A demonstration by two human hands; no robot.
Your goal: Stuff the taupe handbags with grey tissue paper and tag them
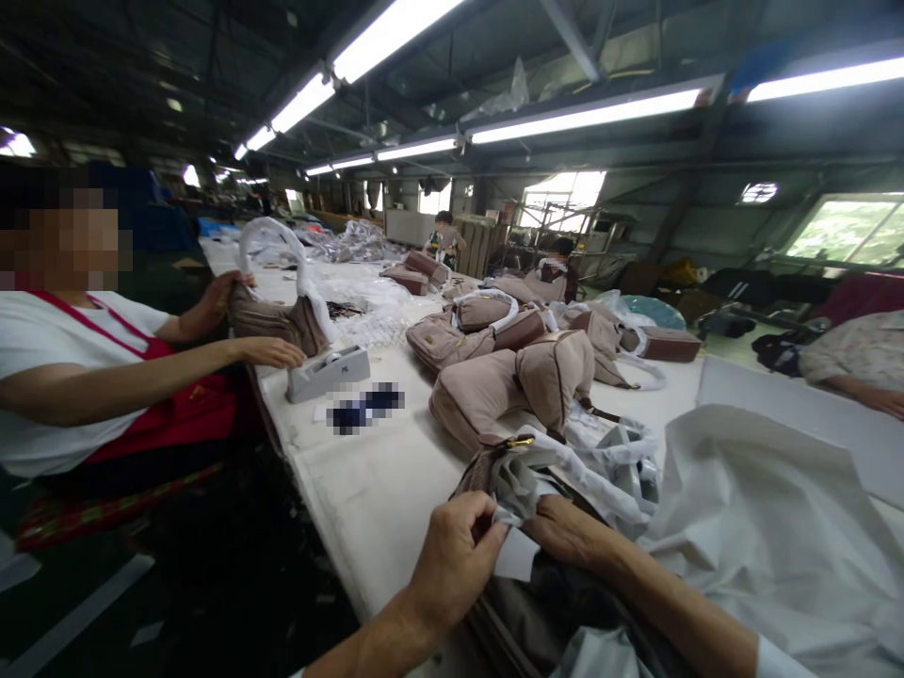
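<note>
A taupe handbag [519,612] lies at the table's front edge, its mouth spread wide and its dark inside showing. My left hand [456,546] pinches the bag's edge between thumb and fingers, close to a white tag [516,554]. My right hand [561,529] reaches into the opening, and its fingers are hidden there. Crumpled grey lining or wrapping [515,485] bunches just beyond both hands. A gold-coloured zip pull [521,442] shows at the bag's far end. The strap [589,485] is wrapped in white film.
Stuffed taupe handbags [473,395] are heaped on the white table [374,471] ahead. A large grey sheet [769,527] spreads at the right. On the left, a co-worker [141,377] handles another handbag [275,315] beside a grey tape dispenser [329,374].
</note>
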